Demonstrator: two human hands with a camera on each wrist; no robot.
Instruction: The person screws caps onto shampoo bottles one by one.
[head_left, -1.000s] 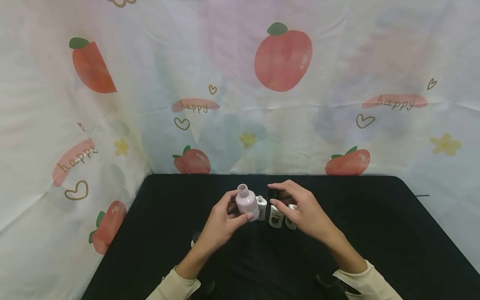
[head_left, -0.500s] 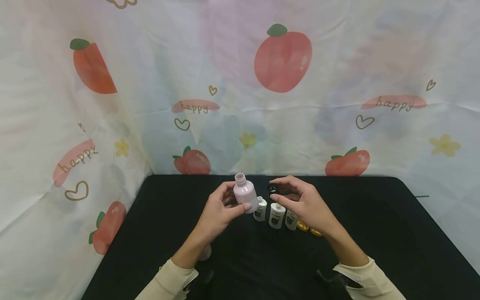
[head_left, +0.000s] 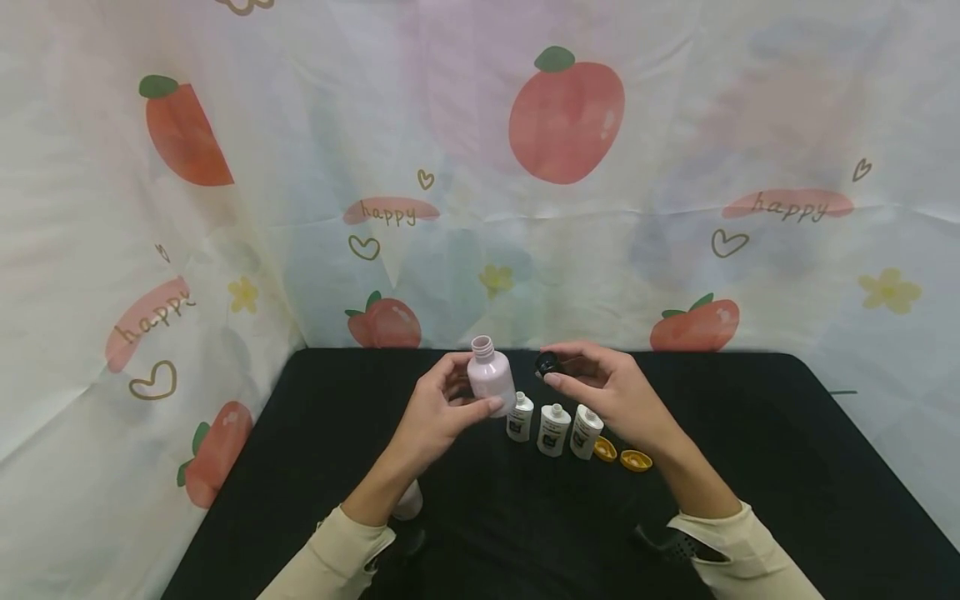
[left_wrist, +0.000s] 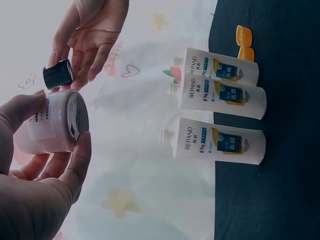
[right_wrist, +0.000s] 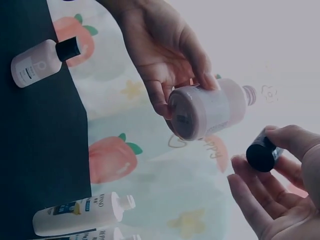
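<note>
My left hand holds a pale pink bottle above the table, fingers and thumb around its body. The bottle's threaded neck is bare and leans slightly left. To its right, my right hand pinches a black screw cap between thumb and fingers, apart from the bottle. In the left wrist view the black cap appears close beyond the pink bottle. The right wrist view shows the bottle's base and a label on its side.
Three white bottles without caps, among them a middle one, stand on the black table. Two yellow caps lie to their right. Another pink bottle with a black cap stands at the left, partly behind my left forearm in the head view.
Both hands have risen, lifting the pink bottle and black cap away from the white bottles. The cap has come into clearer sight, and the two yellow caps are uncovered.
</note>
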